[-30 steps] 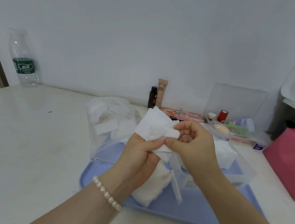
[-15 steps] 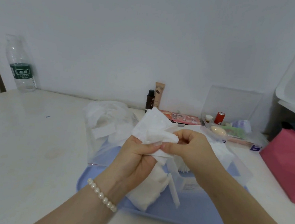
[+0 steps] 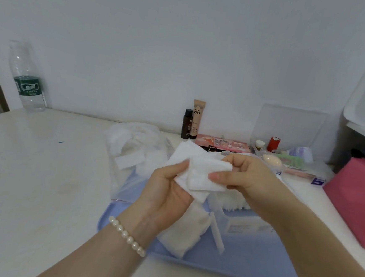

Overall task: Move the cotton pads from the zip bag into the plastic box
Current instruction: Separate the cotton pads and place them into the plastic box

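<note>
While the left hand (image 3: 167,197) grips the cotton pads (image 3: 204,174), the right hand (image 3: 248,175) pinches their right edge.

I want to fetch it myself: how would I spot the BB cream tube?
Look along the white wall at the back of the table, behind the blue tray. Two small containers stand upright there side by side. The BB cream tube is the taller beige one, printed BB, right of a shorter dark bottle.
</note>
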`<state>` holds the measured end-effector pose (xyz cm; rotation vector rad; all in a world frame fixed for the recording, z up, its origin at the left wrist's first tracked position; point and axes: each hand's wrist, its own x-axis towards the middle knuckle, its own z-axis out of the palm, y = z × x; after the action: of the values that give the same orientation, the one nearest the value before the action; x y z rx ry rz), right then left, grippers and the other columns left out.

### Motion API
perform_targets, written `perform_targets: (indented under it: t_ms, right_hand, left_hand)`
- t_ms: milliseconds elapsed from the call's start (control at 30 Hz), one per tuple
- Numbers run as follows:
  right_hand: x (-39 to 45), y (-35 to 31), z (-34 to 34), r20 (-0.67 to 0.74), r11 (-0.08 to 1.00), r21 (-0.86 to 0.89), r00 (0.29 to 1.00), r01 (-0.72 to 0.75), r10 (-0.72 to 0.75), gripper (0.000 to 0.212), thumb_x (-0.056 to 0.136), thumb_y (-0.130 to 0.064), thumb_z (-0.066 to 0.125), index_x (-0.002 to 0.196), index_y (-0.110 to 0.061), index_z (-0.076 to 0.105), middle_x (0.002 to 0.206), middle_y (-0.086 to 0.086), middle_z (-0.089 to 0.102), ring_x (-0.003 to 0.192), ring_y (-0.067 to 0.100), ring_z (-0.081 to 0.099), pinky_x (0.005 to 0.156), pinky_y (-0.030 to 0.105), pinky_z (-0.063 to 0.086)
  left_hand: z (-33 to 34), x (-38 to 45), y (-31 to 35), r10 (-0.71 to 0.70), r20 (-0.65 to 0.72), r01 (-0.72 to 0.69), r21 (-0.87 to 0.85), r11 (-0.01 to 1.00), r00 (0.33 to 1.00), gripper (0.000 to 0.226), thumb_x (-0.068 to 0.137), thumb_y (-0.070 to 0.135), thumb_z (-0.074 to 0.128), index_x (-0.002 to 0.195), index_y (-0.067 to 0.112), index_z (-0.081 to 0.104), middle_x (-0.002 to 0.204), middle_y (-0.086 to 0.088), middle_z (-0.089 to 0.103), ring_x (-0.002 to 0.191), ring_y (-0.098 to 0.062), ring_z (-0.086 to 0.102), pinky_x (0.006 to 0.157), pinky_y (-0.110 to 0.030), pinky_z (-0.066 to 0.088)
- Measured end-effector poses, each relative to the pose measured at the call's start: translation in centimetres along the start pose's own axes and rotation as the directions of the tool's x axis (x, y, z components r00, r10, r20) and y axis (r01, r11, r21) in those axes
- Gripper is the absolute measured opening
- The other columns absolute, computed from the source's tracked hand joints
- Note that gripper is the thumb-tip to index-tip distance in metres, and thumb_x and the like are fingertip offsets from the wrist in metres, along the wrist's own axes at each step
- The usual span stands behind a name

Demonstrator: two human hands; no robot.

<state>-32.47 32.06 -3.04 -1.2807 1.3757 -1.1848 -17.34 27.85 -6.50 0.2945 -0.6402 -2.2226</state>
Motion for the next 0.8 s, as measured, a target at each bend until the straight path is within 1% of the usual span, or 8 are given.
perform_targets:
  t_ms: [33,100,233,333,400,500,667,800]
  right_hand:
    - [0.1,0.0,-0.6,0.011,1.0,0.007,1.0,-0.026,0.026,0.025,0.063,-0.005,0.077,0.085,-0.009,0.065,0.079,0.005,0.07,0.075,0.017,0.062,0.07,0.028,0.043]
    - [0.3,-0.1,-1.6,-0.004,0.991,0.112,0.998,-0.069,0.07,0.031,0.066,-0.009,0.07,0.096,-0.007,0.064,0.08,0.003,0.07,0.071,0.013,0.061,0.064,0.024,0.043]
    - [0.5,-0.4,-3.4,-0.065,0.925,0.378,0.995,-0.047,0.077,0.031,0.063,-0.016,0.066,0.094,-0.011,0.065,0.068,0.0,0.068,0.053,0.008,0.059,0.049,0.017,0.043]
    - [0.5,-0.2,-3.8,0.033,0.961,0.271,0.999,-0.05,0.043,0.052,0.045,-0.033,0.088,0.09,-0.009,0.074,0.081,0.005,0.072,0.06,0.009,0.062,0.053,0.018,0.047]
    - [0.4,0.0,-3.5,0.072,0.989,0.143,0.997,-0.039,0.029,0.06,0.035,-0.039,0.092,0.087,-0.013,0.077,0.085,0.004,0.073,0.066,0.009,0.062,0.054,0.017,0.046]
    - [0.5,0.0,-2.9,0.048,0.998,0.051,0.998,-0.04,0.037,0.024,0.052,-0.025,0.077,0.075,-0.018,0.078,0.076,-0.001,0.073,0.068,0.01,0.056,0.056,0.019,0.036]
    - [0.6,0.4,-2.3,-0.013,1.0,-0.013,1.0,-0.023,0.023,0.021,0.051,-0.021,0.074,0.071,-0.014,0.077,0.077,0.001,0.07,0.075,0.018,0.049,0.059,0.024,0.032]
    - [0.8,0.7,-2.0,-0.07,0.997,-0.069,0.997,-0.029,0.024,0.007,0.067,-0.008,0.076,0.074,-0.012,0.075,0.078,0.003,0.068,0.066,0.011,0.048,0.053,0.02,0.033]
  left_hand:
    - [0.0,0.0,-0.1,-0.004,-0.001,0.004,0.032,0.999,1.0,0.037,0.08,0.006,0.045,0.113,-0.008,0.057,0.119,-0.024,0.062,0.107,-0.03,0.063,0.09,-0.04,0.05]
    - [-0.3,0.3,-0.5,-0.009,-0.024,0.01,0.043,0.999,1.0,0.041,0.075,-0.004,0.045,0.115,-0.004,0.057,0.119,-0.021,0.063,0.104,-0.028,0.064,0.087,-0.04,0.052]
    - [-0.7,0.5,-0.7,-0.025,-0.041,0.026,0.042,0.999,0.999,0.044,0.076,-0.005,0.047,0.119,-0.003,0.055,0.119,-0.022,0.063,0.107,-0.029,0.062,0.082,-0.042,0.054]
    - [-0.6,0.5,-0.6,-0.012,-0.023,0.013,0.063,0.998,1.0,0.037,0.079,0.001,0.048,0.114,-0.001,0.058,0.118,-0.021,0.064,0.108,-0.028,0.062,0.084,-0.042,0.054]
    - [-1.0,0.7,-0.7,-0.016,0.008,0.015,0.095,0.995,1.0,0.038,0.085,0.002,0.048,0.123,-0.001,0.053,0.125,-0.021,0.06,0.116,-0.032,0.057,0.093,-0.044,0.048]
    - [-1.6,1.1,-0.9,-0.02,0.045,0.013,0.164,0.986,0.999,0.049,0.092,0.006,0.044,0.14,-0.003,0.033,0.142,-0.023,0.042,0.132,-0.035,0.041,0.112,-0.045,0.03]
    - [-2.0,1.4,-1.1,-0.045,0.076,0.033,0.15,0.988,0.996,0.054,0.092,0.011,0.042,0.142,-0.004,0.029,0.143,-0.024,0.04,0.133,-0.034,0.04,0.109,-0.043,0.032]
    - [-2.3,1.4,-0.9,-0.059,0.063,0.05,0.144,0.988,0.996,0.055,0.092,0.012,0.043,0.142,-0.003,0.027,0.143,-0.024,0.041,0.132,-0.035,0.04,0.109,-0.043,0.032]
